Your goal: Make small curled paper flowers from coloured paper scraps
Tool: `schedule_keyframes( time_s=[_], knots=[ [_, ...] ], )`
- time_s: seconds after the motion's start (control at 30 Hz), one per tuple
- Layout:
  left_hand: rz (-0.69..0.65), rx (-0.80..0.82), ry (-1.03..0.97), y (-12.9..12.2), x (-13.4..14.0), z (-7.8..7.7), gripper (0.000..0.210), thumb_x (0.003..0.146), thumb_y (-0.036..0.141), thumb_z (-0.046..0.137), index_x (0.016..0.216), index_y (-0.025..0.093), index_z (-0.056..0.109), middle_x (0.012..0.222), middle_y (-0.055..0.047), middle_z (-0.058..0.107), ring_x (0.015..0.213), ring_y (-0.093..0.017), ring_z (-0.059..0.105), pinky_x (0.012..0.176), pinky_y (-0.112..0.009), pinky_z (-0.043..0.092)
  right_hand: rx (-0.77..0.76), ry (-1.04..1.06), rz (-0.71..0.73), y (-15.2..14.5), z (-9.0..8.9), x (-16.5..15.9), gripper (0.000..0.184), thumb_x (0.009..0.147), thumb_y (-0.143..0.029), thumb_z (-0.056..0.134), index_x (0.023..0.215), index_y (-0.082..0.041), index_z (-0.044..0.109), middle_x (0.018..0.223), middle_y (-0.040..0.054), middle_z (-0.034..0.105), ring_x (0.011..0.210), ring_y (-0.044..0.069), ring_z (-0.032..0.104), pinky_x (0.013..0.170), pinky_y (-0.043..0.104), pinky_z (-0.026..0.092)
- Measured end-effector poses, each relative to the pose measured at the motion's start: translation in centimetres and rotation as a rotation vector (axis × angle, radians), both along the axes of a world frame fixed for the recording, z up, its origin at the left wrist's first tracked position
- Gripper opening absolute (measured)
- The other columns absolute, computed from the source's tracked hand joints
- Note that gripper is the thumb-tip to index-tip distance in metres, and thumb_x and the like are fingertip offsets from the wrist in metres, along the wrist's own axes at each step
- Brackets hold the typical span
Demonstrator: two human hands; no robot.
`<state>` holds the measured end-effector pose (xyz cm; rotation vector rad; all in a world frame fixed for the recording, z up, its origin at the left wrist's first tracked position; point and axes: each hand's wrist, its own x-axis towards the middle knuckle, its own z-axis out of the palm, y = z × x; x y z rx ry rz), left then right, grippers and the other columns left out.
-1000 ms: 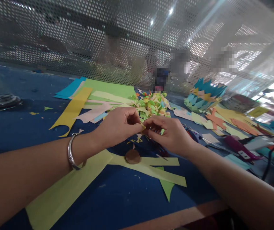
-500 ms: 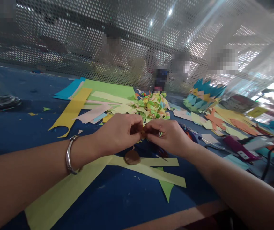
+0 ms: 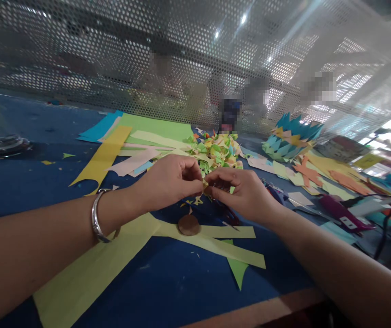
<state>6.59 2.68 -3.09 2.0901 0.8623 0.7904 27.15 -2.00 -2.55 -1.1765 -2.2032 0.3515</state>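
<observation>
Close together over the table, my left hand and my right hand both pinch a small yellow piece of paper between thumb and fingertips. Most of that piece is covered by the fingers. Just beyond lies a heap of small cut and curled paper pieces in green, yellow and orange. Below my hands, a round brown disc rests on pale yellow-green paper strips. Small yellow scraps lie between the disc and my fingers.
Green sheets and a yellow strip lie at the back left, near a clear glass vessel. A layered paper crown, orange paper scraps and a purple tool occupy the right. Perforated metal mesh stands behind.
Both hands have shifted slightly, the left wrist a little lower and the left fingers a little higher. The yellow scraps beneath them show more now. The pinch stays.
</observation>
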Motion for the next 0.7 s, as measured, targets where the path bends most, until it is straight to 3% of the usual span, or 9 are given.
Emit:
schedule_keyframes(
  time_s=[0.33, 0.7],
  knots=[
    [0.014, 0.149, 0.105, -0.6, 0.0, 0.2, 0.007, 0.077, 0.022, 0.059, 0.078, 0.02, 0.065, 0.069, 0.001, 0.068, 0.064, -0.015, 0.063, 0.057, -0.026, 0.045, -0.096, 0.01, -0.027, 0.1, -0.2, 0.0, 0.007, 0.088, -0.023, 0.064, 0.088, -0.018, 0.069, 0.07, -0.0016, 0.067, 0.062, 0.011, 0.059, 0.061, 0.023, 0.044],
    [0.098, 0.267, 0.083, -1.0, 0.0, 0.4, 0.008, 0.079, 0.022, 0.059, 0.078, 0.02, 0.067, 0.067, 0.003, 0.067, 0.06, -0.012, 0.06, 0.056, -0.025, 0.041, -0.005, -0.015, -0.055, 0.0, -0.3, 0.1, 0.014, 0.085, -0.013, 0.062, 0.093, -0.019, 0.072, 0.082, -0.0004, 0.073, 0.07, 0.013, 0.065, 0.067, 0.024, 0.047]
  ],
)
